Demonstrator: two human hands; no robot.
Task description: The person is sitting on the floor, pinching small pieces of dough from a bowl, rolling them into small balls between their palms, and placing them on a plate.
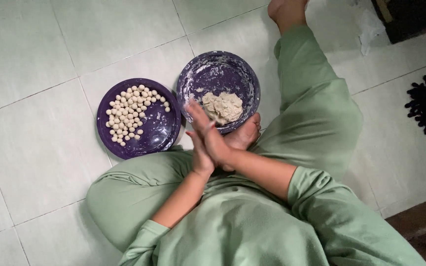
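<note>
Dough is seen as a soft, sticky lump in the floury purple bowl, and a small bit is best pinched off its top. The left hand and right hand are pressed flat together just below the bowl; whatever is between them is hidden. Small dough balls are piled on the purple plate at nine o'clock from the bowl.

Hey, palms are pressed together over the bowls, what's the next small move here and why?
Probably set the piece between the palms onto the purple plate, beside the small dough balls. The left hand and right hand are pressed flat together; whatever is between them is hidden. The plate has bare space, and the dough lump waits in the floury bowl.
</note>
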